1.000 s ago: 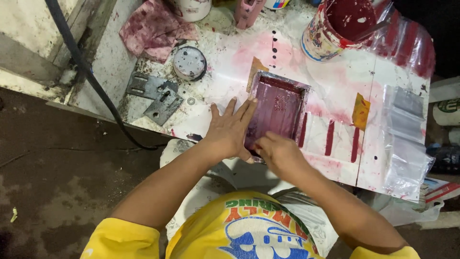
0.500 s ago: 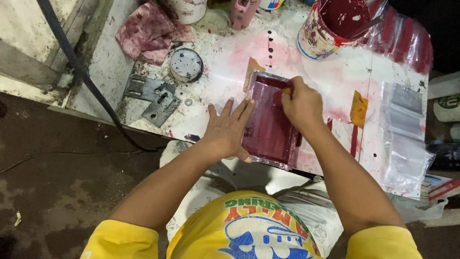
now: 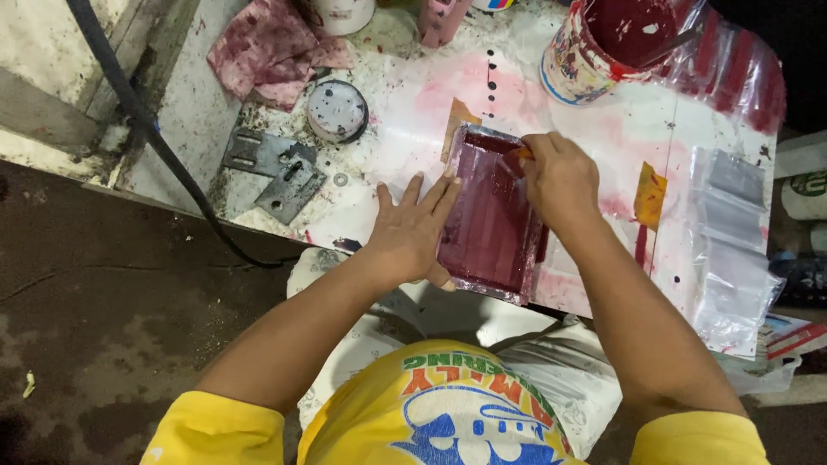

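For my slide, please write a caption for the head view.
Left hand steadies a red-inked printing frame while the right hand presses at its far end.

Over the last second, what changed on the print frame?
The right hand went from the near edge of the dark red screen frame to its far end, fingers pinching a small tool whose kind I cannot tell. The left hand stayed flat on the frame's left edge. Paint bucket and rag unchanged.
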